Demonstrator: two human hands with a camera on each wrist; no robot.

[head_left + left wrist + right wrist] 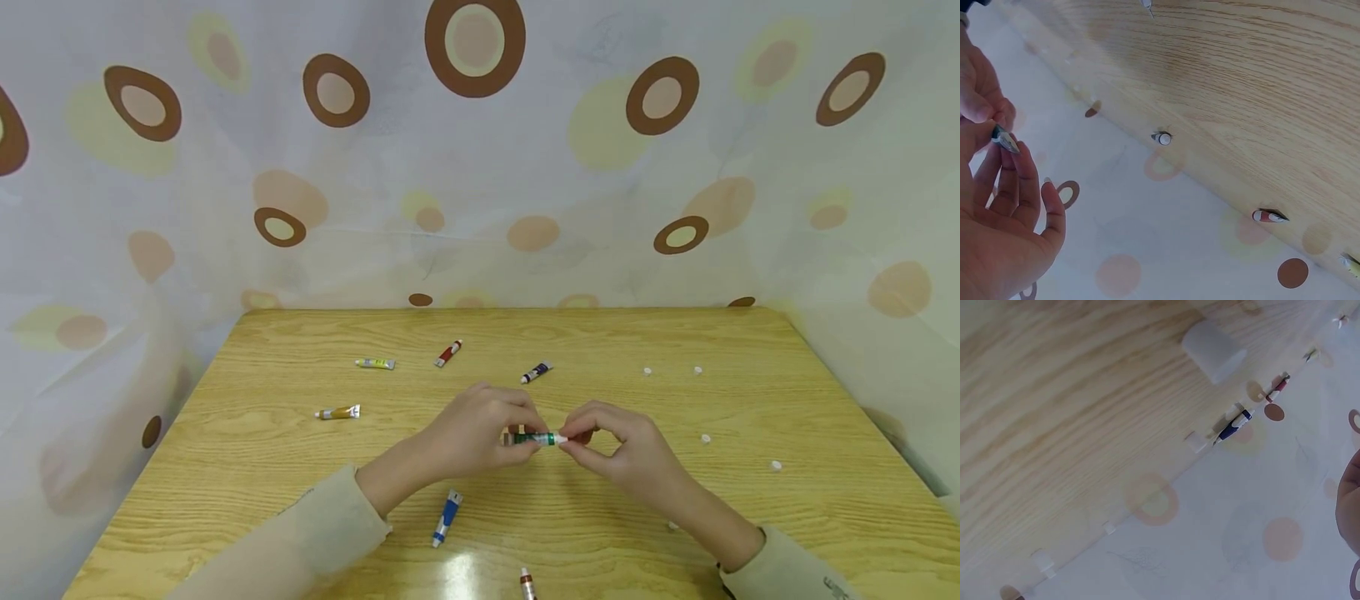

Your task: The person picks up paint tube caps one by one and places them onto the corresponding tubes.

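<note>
Green and small, the paint tube (534, 438) is hanging just above the middle of the bench (675, 500), pinched between both your hands. Your left hand (480, 433) is curling its fingers round the tube's body, and your right hand (622, 446) is pinching the white cap end between thumb and fingertips (the cap itself is mostly hidden). You are probably handling something very light, with a soft wall that dents and may ooze under a hard squeeze. Judging by its shape, you are safest holding the stiffer shoulder near the cap or the crimped tail, not the belly. Loose white caps (706, 437) are lying to the right, other tubes (447, 517) around.
</note>
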